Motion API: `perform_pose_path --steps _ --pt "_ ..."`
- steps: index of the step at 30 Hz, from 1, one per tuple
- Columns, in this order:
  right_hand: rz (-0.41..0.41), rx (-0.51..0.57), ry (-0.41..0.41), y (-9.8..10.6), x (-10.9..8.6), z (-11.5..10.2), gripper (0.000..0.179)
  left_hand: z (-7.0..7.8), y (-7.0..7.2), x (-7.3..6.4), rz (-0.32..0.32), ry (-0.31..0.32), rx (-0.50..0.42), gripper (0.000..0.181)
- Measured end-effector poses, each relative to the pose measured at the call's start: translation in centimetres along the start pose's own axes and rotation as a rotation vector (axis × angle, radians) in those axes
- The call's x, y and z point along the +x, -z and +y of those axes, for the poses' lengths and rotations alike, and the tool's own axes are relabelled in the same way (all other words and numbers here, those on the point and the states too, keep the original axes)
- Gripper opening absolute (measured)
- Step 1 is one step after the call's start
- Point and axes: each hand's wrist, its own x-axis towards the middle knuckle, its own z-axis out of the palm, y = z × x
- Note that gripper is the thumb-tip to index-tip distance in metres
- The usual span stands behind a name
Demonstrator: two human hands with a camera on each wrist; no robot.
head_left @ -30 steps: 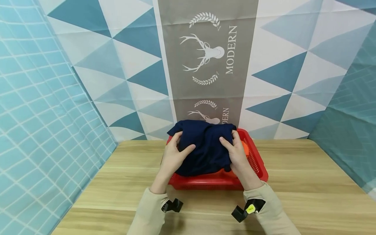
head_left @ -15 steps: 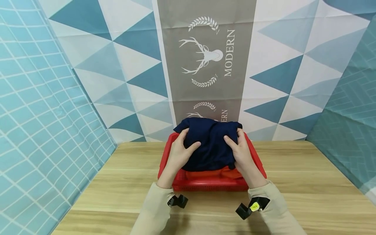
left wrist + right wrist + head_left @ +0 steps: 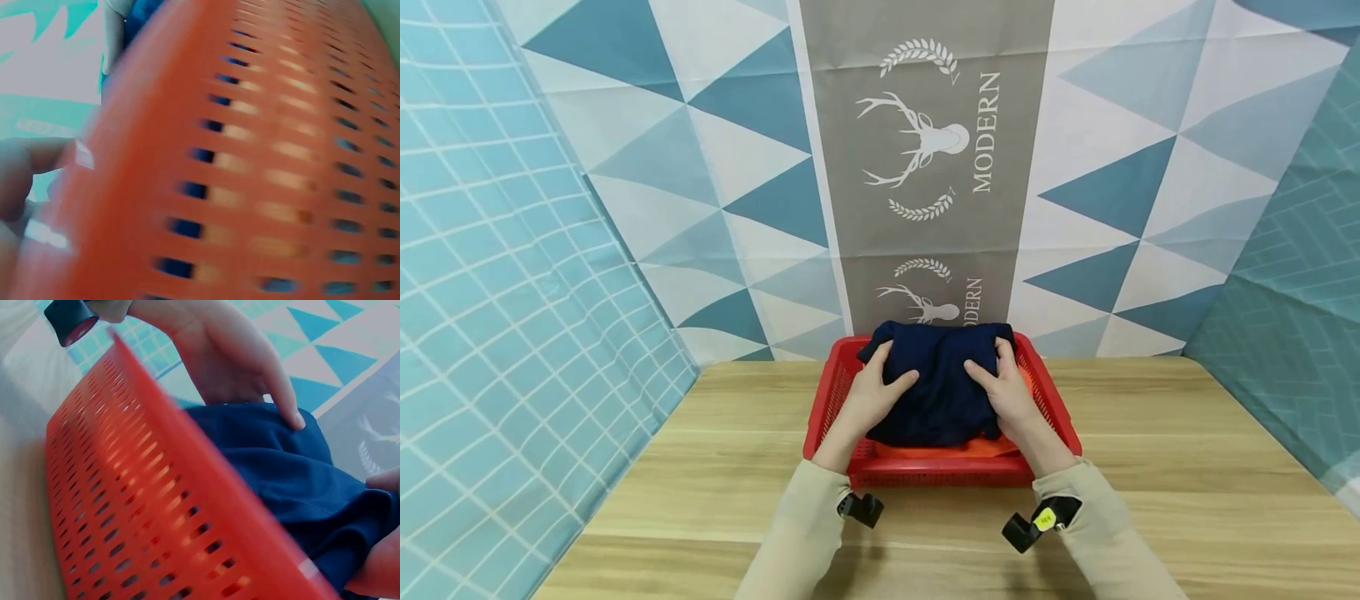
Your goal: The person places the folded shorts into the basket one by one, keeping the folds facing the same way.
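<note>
A folded navy blue cloth (image 3: 936, 383), perhaps a garment, lies inside the red perforated plastic basket (image 3: 940, 477), over an orange cloth (image 3: 917, 452). My left hand (image 3: 874, 393) grips the navy cloth's left side, thumb on top. On the opposite side, my right hand (image 3: 1009, 398) holds it the same way, thumb over the top face and fingers at the edge. In the right wrist view, the basket wall (image 3: 144, 487) hides the cloth's lower part. The left wrist view is blurred and mostly filled by the basket wall (image 3: 269, 162).
The basket stands on a wood-grain table (image 3: 715, 475), near its back edge. Behind rises a hanging sheet (image 3: 760, 183) patterned with triangles and a deer print. A teal-tiled sheet (image 3: 512, 292) closes off the left, and a darker green one (image 3: 1292, 317) the right.
Both hands have moved slightly right and then lowered the navy cloth into the basket. More of the basket's back rim and left wall shows now.
</note>
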Motion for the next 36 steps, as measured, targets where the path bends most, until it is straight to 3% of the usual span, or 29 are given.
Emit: perform_pose_path --steps 4,9,15,19,21,24,29,31,33,36 --pt "-0.011 -0.080 -0.030 0.3 0.1 0.9 0.047 -1.1 -0.6 -0.2 -0.050 0.031 0.019 0.070" --pt "0.012 -0.217 -0.028 0.5 0.2 1.2 0.050 -1.4 -0.9 -0.4 -0.034 0.089 0.020 0.070" --pt "0.107 -0.388 -0.011 0.7 0.2 1.2 0.045 -1.4 -1.0 -0.7 0.006 0.151 0.042 0.061" --pt "0.199 -0.615 0.044 0.7 -0.1 1.2 0.048 -1.4 -1.0 -1.0 0.039 0.175 0.112 0.058" --pt "0.251 -0.732 0.119 0.7 -0.2 1.3 0.053 -1.3 -1.1 -1.2 0.077 0.160 0.165 0.057" --pt "0.278 -0.911 0.294 1.0 0.0 1.4 0.064 -0.9 -1.2 -1.4 0.155 0.100 0.245 0.057" --pt "0.170 -1.369 0.509 1.5 0.3 1.3 0.064 -0.7 -1.6 -1.3 0.219 -0.074 0.402 0.054" --pt "0.103 -1.504 0.535 1.7 0.4 1.1 0.057 -0.7 -1.6 -1.3 0.186 -0.154 0.473 0.050" --pt "0.053 -1.571 0.520 1.7 0.3 1.0 0.048 -0.7 -1.6 -1.3 0.125 -0.221 0.534 0.047" --pt "0.023 -1.604 0.470 1.7 0.3 0.9 0.037 -0.6 -1.6 -1.4 0.001 -0.248 0.603 0.044"
